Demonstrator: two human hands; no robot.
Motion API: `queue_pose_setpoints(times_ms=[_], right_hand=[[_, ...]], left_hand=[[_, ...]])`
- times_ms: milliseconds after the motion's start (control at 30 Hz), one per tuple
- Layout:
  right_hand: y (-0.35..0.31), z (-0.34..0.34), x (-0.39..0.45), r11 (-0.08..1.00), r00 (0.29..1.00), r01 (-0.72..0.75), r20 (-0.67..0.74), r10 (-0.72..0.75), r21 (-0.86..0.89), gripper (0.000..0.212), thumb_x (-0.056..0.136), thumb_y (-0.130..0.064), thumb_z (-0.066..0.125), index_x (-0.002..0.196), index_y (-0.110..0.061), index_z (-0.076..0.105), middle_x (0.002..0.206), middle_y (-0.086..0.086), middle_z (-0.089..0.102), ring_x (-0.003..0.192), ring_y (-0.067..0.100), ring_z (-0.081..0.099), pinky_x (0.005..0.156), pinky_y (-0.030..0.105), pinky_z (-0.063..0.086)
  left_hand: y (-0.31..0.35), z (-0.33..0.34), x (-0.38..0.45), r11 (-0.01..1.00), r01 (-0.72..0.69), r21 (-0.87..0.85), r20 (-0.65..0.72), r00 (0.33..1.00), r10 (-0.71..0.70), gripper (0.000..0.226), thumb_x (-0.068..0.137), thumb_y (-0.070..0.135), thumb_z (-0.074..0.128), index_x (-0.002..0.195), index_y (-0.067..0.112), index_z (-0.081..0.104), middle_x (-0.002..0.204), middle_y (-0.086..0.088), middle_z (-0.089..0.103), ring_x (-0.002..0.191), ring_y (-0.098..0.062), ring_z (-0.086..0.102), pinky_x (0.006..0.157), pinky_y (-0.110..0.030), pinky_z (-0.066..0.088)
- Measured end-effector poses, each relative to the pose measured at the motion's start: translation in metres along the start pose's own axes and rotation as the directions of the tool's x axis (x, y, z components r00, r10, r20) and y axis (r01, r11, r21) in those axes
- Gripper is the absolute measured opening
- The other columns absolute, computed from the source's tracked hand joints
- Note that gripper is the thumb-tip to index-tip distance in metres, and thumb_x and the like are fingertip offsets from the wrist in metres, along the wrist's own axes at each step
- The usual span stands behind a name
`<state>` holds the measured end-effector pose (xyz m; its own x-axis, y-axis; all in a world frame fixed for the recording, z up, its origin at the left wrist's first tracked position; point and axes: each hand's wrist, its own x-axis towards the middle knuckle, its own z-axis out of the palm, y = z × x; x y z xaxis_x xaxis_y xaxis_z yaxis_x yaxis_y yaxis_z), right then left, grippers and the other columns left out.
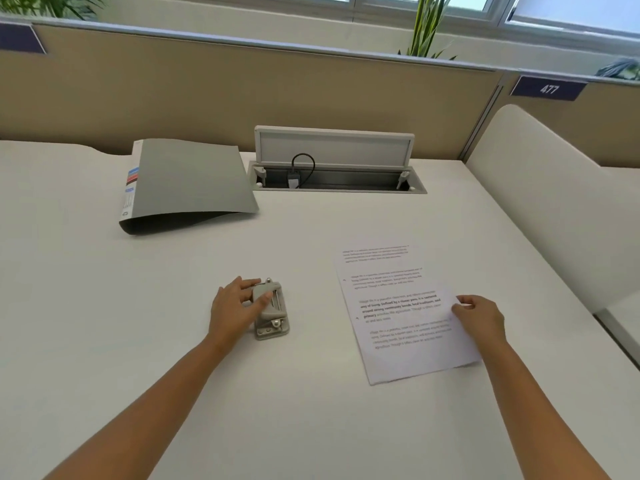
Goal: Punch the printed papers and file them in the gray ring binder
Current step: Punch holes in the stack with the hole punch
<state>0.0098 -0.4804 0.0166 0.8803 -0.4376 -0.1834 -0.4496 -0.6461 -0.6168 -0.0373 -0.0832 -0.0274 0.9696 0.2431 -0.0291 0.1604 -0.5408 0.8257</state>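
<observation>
White desk surface [311, 410] carries everything. Nearest, the right hand [479, 318] pinches the right edge of the fanned white printed papers [398, 306]. Left of them, the left hand [235, 306] grips a small grey metal hole punch [272, 313]. Farther back left lies the closed gray ring binder [187, 181].

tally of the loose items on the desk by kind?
Ring binder, gray, closed: 1
Hole punch, left hand on it: 1
Printed papers, fanned, right hand at their edge: at least 3 sheets, exact count unclear
Total: 3 kinds
</observation>
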Motion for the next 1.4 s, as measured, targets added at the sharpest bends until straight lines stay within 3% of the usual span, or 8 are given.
queue_pose_setpoints(times_ms=[200, 333, 467, 833, 1000, 1167, 1267, 1400], right_hand=[[0.017, -0.02, 0.016, 0.997, 0.992, -0.072, -0.106, 0.072, 0.011, 0.032, 0.087, -0.013, 0.054, 0.118, -0.004, 0.06, 0.12, 0.017, 0.061, 0.101, 0.034, 0.056, 0.082, 0.034, 0.042], [0.024, -0.03, 0.024, 0.995, 0.987, -0.097, -0.131, 0.092, -0.033, 0.032, 0.088, -0.013, 0.054, 0.118, -0.003, 0.059, 0.121, 0.019, 0.06, 0.099, 0.034, 0.055, 0.083, 0.036, 0.044], [0.03, -0.039, 0.03, 0.992, 0.985, -0.096, -0.154, 0.081, -0.087, 0.034, 0.088, -0.011, 0.054, 0.121, -0.002, 0.057, 0.123, 0.021, 0.058, 0.11, 0.039, 0.054, 0.087, 0.039, 0.044], [0.019, -0.034, 0.022, 0.997, 0.941, 0.02, -0.335, -0.046, -0.08, 0.027, 0.089, -0.024, 0.056, 0.11, -0.007, 0.061, 0.117, 0.025, 0.05, 0.104, 0.041, 0.049, 0.086, 0.044, 0.043], [-0.038, 0.006, -0.033, 0.882, 0.889, 0.42, 0.1, -0.447, 0.212, 0.011, 0.089, -0.018, 0.058, 0.099, -0.015, 0.062, 0.094, 0.005, 0.06, 0.077, 0.015, 0.058, 0.064, 0.012, 0.043], [-0.073, 0.031, -0.083, 0.86, 0.679, -0.041, 0.646, -0.349, 0.508, 0.036, 0.09, -0.036, 0.054, 0.121, -0.019, 0.046, 0.113, 0.006, 0.063, 0.097, 0.015, 0.064, 0.078, 0.024, 0.053], [-0.078, 0.035, -0.079, 0.78, 0.662, -0.235, 0.684, -0.308, 0.579, 0.041, 0.089, -0.03, 0.059, 0.124, -0.015, 0.045, 0.113, 0.007, 0.064, 0.101, 0.017, 0.065, 0.088, 0.031, 0.054], [-0.077, 0.031, -0.051, 0.694, 0.691, -0.349, 0.673, -0.263, 0.63, 0.033, 0.089, -0.02, 0.06, 0.12, -0.009, 0.054, 0.111, 0.012, 0.066, 0.101, 0.021, 0.065, 0.088, 0.03, 0.054]], left_hand=[[0.0, -0.002, -0.001, 0.998, 0.035, -0.047, 0.03, 0.999, -0.033, 0.039, 0.08, 0.047, 0.058, 0.103, 0.02, 0.072, 0.121, 0.011, 0.059, 0.125, -0.016, 0.04, 0.093, -0.027, 0.026], [0.004, -0.007, -0.003, 0.987, 0.088, -0.135, 0.072, 0.994, -0.079, 0.065, 0.061, 0.065, 0.053, 0.101, 0.017, 0.072, 0.113, 0.015, 0.061, 0.119, -0.012, 0.043, 0.091, -0.029, 0.033], [0.005, -0.009, -0.004, 0.985, 0.096, -0.145, 0.104, 0.991, -0.081, 0.028, 0.084, 0.037, 0.061, 0.097, 0.016, 0.074, 0.124, 0.011, 0.057, 0.118, -0.013, 0.044, 0.093, -0.03, 0.034], [0.046, 0.001, -0.019, 0.959, 0.134, -0.25, 0.143, 0.985, -0.1, 0.015, 0.084, 0.019, 0.065, 0.092, 0.007, 0.068, 0.129, 0.002, 0.049, 0.093, -0.007, 0.056, 0.077, -0.018, 0.042], [0.098, 0.035, -0.023, 0.933, 0.113, -0.34, 0.147, 0.987, -0.066, 0.017, 0.084, 0.022, 0.065, 0.096, 0.01, 0.066, 0.126, 0.006, 0.048, 0.086, 0.002, 0.055, 0.064, -0.008, 0.042], [0.14, 0.07, -0.016, 0.907, 0.083, -0.414, 0.088, 0.995, -0.051, 0.019, 0.084, 0.023, 0.063, 0.099, 0.012, 0.068, 0.133, 0.003, 0.048, 0.102, -0.014, 0.055, 0.086, -0.024, 0.046], [0.151, 0.089, -0.009, 0.911, 0.079, -0.405, 0.075, 0.996, -0.052, 0.028, 0.085, 0.026, 0.063, 0.107, 0.01, 0.067, 0.137, 0.006, 0.046, 0.111, -0.017, 0.055, 0.093, -0.031, 0.048], [0.161, 0.11, 0.001, 0.929, 0.024, -0.369, 0.08, 0.997, 0.006, 0.039, 0.089, 0.031, 0.055, 0.122, 0.01, 0.059, 0.141, 0.004, 0.041, 0.113, -0.013, 0.051, 0.08, -0.012, 0.043]])
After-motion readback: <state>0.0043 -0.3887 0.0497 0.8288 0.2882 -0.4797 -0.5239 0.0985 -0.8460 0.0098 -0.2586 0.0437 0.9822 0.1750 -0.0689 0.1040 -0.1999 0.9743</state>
